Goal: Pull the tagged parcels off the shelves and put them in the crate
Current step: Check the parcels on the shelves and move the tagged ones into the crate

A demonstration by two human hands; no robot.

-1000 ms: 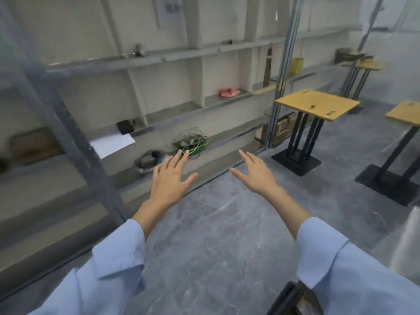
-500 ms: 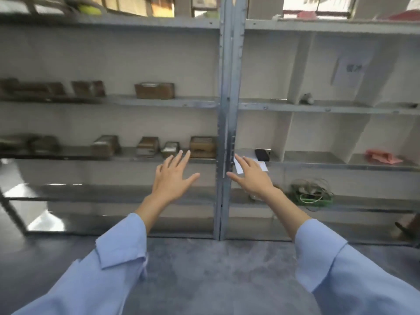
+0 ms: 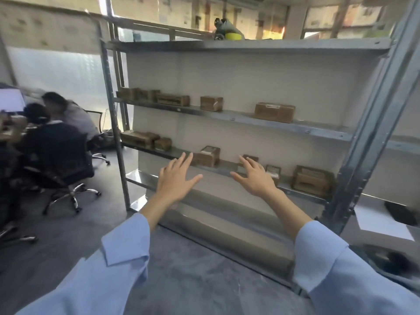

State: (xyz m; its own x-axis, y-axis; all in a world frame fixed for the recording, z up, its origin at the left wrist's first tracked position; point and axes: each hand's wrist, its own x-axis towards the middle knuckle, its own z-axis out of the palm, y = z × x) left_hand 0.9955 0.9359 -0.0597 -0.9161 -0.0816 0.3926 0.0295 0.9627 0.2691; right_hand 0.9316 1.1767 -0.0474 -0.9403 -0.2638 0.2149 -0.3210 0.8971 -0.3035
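Both grips are held released with fingers spread and nothing grasped, the left grip (image 3: 175, 183) and right grip (image 3: 255, 178) raised before the shelves (image 3: 238, 118). Brown parcels (image 3: 274, 112) are ranged along two middle shelves. Seated people (image 3: 56, 142) are seen leftward, and a steel upright (image 3: 363, 155) rightward.

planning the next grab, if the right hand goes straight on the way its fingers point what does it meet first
Most likely the small brown parcel on the lower shelf, just beyond the right hand fingertips. Depth is unclear, so the shelf's front edge could come first.
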